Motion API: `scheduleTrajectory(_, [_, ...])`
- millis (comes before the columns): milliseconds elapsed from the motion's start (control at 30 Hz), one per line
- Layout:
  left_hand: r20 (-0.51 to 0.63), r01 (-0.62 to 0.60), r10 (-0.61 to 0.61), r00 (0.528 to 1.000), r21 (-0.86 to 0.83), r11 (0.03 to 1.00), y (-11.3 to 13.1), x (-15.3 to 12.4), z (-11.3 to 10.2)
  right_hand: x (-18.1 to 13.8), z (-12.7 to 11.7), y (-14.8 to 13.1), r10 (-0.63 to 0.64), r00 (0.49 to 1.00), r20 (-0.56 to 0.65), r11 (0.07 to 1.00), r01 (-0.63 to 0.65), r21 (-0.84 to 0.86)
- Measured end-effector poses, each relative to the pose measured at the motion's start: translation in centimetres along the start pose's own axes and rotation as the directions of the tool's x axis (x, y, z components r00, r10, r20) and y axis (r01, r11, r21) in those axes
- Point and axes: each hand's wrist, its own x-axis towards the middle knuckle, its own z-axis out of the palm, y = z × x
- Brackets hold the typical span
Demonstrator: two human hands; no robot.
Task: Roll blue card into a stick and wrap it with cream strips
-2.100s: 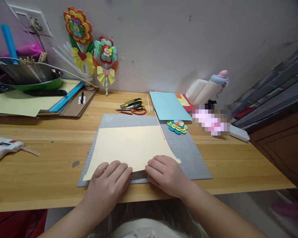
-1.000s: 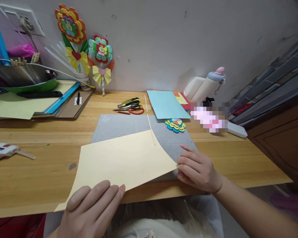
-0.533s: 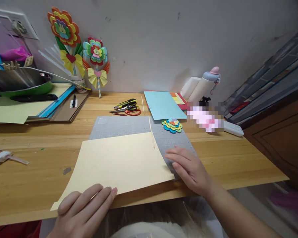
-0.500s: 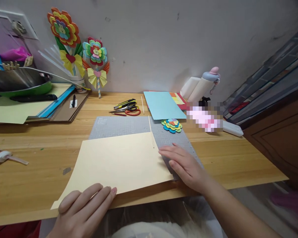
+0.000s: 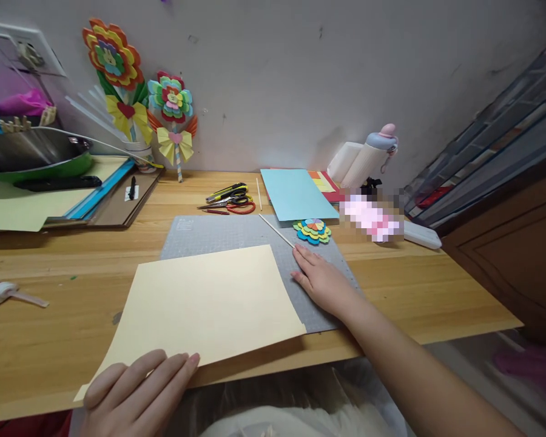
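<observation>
Touching the near end of the thin stick [image 5: 276, 230], aslant toward far left on the cutting mat [image 5: 209, 233], with the nearer right hand [image 5: 323, 282] in a loosely spread grip, and apparently pinching the cream sheet [image 5: 209, 303] with the left hand [image 5: 139, 391].

Three paper flowers [image 5: 171, 97]; two thin wooden sticks [image 5: 276, 230]; one pink-capped bottle [image 5: 367, 159].

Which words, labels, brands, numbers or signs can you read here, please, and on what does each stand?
None can be read.
Cutting mat: pale print in its far left corner, too small to read.
Paper cup: coloured markings, too blurred to make out.
Cream sheet: no lettering visible.
</observation>
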Motion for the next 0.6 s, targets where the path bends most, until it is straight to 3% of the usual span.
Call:
scheduleTrajectory(133, [-0.017, -0.029, 0.029, 0.999, 0.005, 1.000, -0.1, 0.7, 1.0, -0.5, 0.0, -0.5, 0.080, 0.995, -0.067, 0.997, -0.080, -0.005])
scheduleTrajectory(233, [-0.017, -0.024, 0.024, 1.000, -0.020, 1.000, -0.3, 1.4, 1.5, -2.5, -1.5, -2.3, 0.080, 0.976, -0.202, 0.996, -0.070, 0.053])
scheduleTrajectory(300, [-0.019, -0.057, 0.056, 0.998, -0.027, 0.998, -0.4, 1.9, 1.3, -4.4, -2.6, -4.0, -0.054, 0.930, -0.364, 0.983, 0.113, 0.142])
scheduleTrajectory(367, [-0.025, -0.114, 0.113, 0.993, -0.007, 0.994, -0.4, 2.3, 0.8, -6.2, -3.1, -5.7, -0.333, 0.884, -0.328, 0.913, 0.389, 0.120])
scheduleTrajectory(400, [-0.030, -0.152, 0.152, 0.988, 0.011, 0.988, -0.4, 2.6, 0.4, -6.9, -3.1, -6.4, -0.406, 0.855, -0.322, 0.889, 0.451, 0.077])
scheduleTrajectory(500, [-0.075, -0.192, 0.195, 0.978, 0.045, 0.980, 0.4, 3.9, -0.4, -7.6, -2.1, -7.6, -0.445, 0.785, -0.431, 0.872, 0.489, -0.010])
scheduleTrajectory(600, [-0.127, -0.021, 0.020, 0.992, -0.004, 1.000, 2.2, 5.9, 0.0, -6.8, -1.3, -7.8, -0.388, 0.747, -0.540, 0.891, 0.454, -0.012])
